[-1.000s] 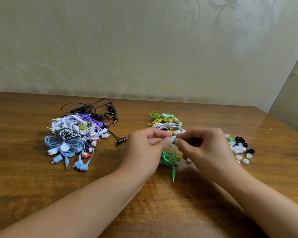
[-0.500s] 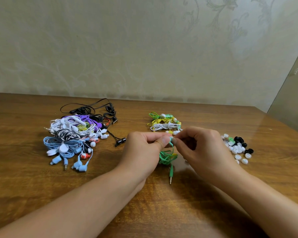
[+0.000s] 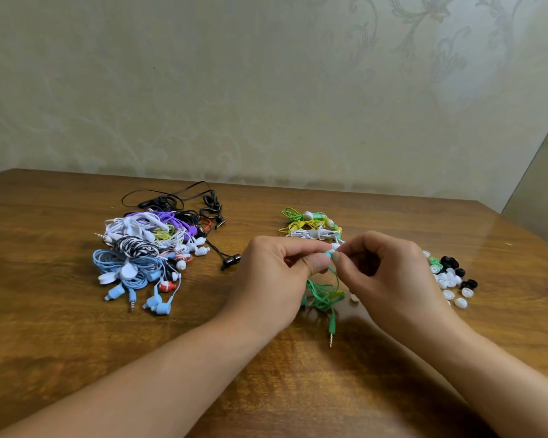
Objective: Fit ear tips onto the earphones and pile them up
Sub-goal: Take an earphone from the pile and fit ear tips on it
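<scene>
My left hand (image 3: 276, 279) pinches the teal earbud of a green earphone (image 3: 325, 295) between thumb and forefinger. Against that earbud my right hand (image 3: 389, 276) pinches a small white ear tip (image 3: 336, 247). The green cable hangs in a bundle below both hands, its plug (image 3: 331, 330) lying on the table. A large heap of mixed earphones (image 3: 146, 251) lies at the left. Behind my hands sits a small pile of green, yellow and white earphones (image 3: 310, 224). Loose white, black and green ear tips (image 3: 450, 276) are scattered at the right.
Everything rests on a glossy wooden table (image 3: 76, 343) against a patterned wall. A single loose white ear tip (image 3: 354, 299) lies under my right hand. Black earphones (image 3: 178, 200) trail out from the back of the large heap.
Both hands stay together at the same spot. The fingers have shifted slightly around the earbud, and the white ear tip now shows at the fingertips.
</scene>
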